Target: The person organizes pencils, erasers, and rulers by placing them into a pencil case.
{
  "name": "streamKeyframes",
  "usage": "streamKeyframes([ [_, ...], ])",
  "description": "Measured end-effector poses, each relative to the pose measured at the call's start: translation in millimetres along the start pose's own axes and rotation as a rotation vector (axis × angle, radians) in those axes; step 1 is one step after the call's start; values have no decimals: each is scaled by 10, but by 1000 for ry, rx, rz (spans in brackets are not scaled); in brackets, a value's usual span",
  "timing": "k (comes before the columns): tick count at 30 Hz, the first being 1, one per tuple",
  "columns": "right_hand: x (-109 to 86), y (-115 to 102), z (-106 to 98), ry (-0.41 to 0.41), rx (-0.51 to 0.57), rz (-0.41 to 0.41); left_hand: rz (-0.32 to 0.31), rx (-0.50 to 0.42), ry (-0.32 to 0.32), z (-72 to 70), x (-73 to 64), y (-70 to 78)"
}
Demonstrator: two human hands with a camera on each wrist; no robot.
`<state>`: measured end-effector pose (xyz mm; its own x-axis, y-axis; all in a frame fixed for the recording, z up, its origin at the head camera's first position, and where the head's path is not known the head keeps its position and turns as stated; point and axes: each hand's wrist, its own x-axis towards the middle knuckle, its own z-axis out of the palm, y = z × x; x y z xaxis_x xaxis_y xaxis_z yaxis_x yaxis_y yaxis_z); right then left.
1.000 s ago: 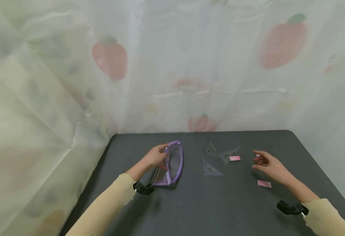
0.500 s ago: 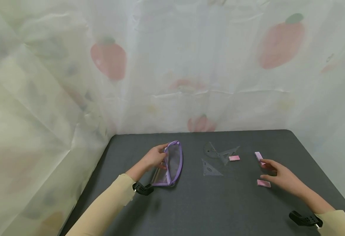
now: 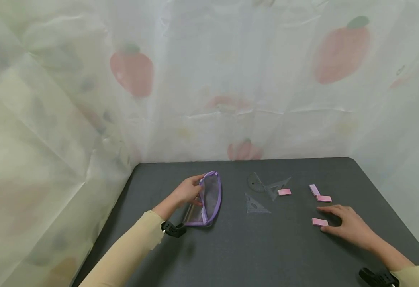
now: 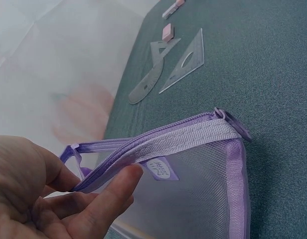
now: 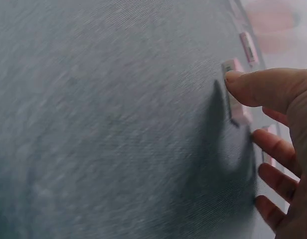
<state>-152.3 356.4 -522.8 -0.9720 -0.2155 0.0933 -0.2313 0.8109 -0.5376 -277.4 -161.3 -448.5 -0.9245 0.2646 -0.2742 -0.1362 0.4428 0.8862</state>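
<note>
Lengthwise front-to-back, pouch (image 3: 209,198), left hand (image 3: 187,191) gripping

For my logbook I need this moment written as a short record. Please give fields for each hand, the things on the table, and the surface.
left hand: grips the zipper edge of the purple mesh zip pouch, holding it open
right hand: lies on the table, thumb at the nearest pink rectangular eraser
other erasers: three pink ones farther back
rulers: clear plastic triangles and protractor, flat, untouched
surface: dark grey table
</note>
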Motion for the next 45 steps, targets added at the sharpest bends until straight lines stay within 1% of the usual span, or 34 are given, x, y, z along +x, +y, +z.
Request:
streamKeyframes([
  [7, -82, 50, 48, 52, 1, -6, -2, 6, 6, 6, 2, 6],
  [13, -75, 100, 83, 70, 20, -18, -6, 15, 10, 4, -3, 8],
  [20, -62, 146, 134, 141, 12, -62, -8, 3, 4, -2, 6, -10],
  [22, -65, 159, 141, 150, 17, -71, -9, 1, 3, -4, 6, -12],
  [31, -90, 160, 150, 170, 79, -78, -11, -1, 1, 0, -14, -7],
  [36, -109, 184, 146, 156, 124, -58, -11, 3, -2, 2, -20, -2],
  [39, -115, 206, 148, 147, 137, -49, -12, 7, 1, 2, -24, 8],
  [45, -125, 201, 152, 154, 141, -47, -16, 25, 5, 3, -28, 19],
])
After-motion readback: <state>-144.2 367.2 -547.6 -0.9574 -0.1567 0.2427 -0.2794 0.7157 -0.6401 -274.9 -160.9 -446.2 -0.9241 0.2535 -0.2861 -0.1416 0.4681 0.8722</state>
